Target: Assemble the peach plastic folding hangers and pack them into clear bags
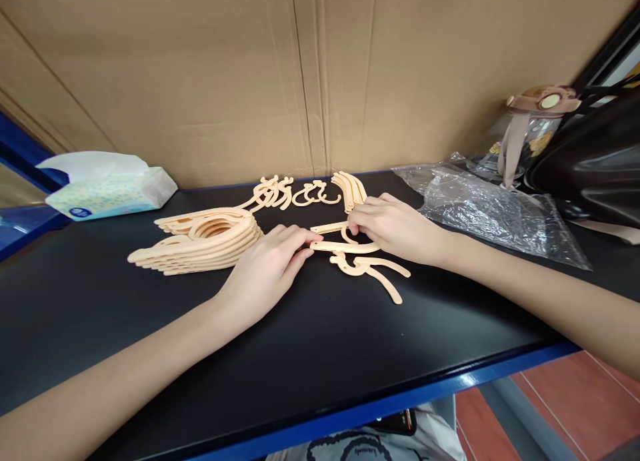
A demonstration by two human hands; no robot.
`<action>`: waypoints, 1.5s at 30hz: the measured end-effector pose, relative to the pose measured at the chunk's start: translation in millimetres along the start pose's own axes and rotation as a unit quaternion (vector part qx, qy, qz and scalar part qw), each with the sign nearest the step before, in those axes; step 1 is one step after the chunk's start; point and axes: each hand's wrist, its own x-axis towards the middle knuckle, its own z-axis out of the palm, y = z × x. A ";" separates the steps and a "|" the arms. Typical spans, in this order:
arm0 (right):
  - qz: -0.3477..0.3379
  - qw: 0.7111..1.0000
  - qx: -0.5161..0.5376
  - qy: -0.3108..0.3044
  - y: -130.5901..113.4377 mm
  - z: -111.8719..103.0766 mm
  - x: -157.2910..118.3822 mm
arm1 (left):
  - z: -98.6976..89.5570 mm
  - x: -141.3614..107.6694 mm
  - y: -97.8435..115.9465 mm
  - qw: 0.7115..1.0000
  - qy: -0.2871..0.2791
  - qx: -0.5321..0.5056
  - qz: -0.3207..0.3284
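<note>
One bare left hand (265, 264) and one bare right hand (400, 229) are near each other above the middle of a black surface (310, 361) with a blue front edge; as I look on, the left grip is closed, thumb and forefinger pinching the near end of a long cream strip (345, 247), which lies sideways between the two hands. The right hand is bent down over the strip's other side, its fingertips by a curved cream piece (327, 228) just behind; I cannot tell whether that grip is closed on anything. Just in front of the strip lies a loose cream part with two curved arms (377, 267) spreading to the right. Beside the left hand is a neat stack of cream hanger-shaped pieces (210, 244). Farther back I see a cluster of cream hooks (273, 193), a few looser hooks (316, 193) and a bundle of curved strips (350, 189). A tissue pack (110, 191) stands at the far left; to the right are a crinkled clear plastic bag (490, 211), a strapped drinking bottle (543, 124) and a dark, shiny bag (595, 157), with brown cardboard (200, 81) behind everything
</note>
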 end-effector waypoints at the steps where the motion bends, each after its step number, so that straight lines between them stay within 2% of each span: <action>1: 0.000 1.000 0.000 0.000 0.3 0.2 -0.1 | -0.1 0.1 -0.4 1.000 -0.003 0.002 0.003; 7: -0.004 1.000 0.009 0.003 2.2 1.8 0.1 | 1.5 -1.7 -1.9 1.000 -0.012 0.024 0.012; 10: -0.008 1.000 0.011 -0.001 2.1 0.6 0.6 | -1.8 -3.3 2.2 0.999 0.003 0.025 0.020; 13: -0.008 1.000 0.006 -0.003 1.7 -1.1 0.6 | -8.3 -5.4 10.2 0.996 -0.007 0.015 0.086; 16: -0.009 1.000 0.001 -0.002 1.6 -1.6 0.7 | -12.1 -8.3 17.6 0.982 -0.059 0.010 0.177; 18: -0.011 1.000 -0.002 0.000 1.9 -1.5 0.8 | -11.9 -10.2 20.0 0.975 -0.096 0.010 0.202; 22: -0.013 1.000 -0.006 0.001 2.7 -1.7 0.6 | -10.4 -12.0 19.7 0.974 -0.130 0.017 0.186; 33: -0.013 1.000 0.006 0.007 4.3 -4.6 0.5 | -15.7 -10.0 18.4 0.979 -0.091 -0.003 0.182; 45: -0.020 1.000 -0.012 -0.001 2.0 -9.9 -0.9 | -18.0 -8.8 18.8 0.979 -0.082 -0.001 0.187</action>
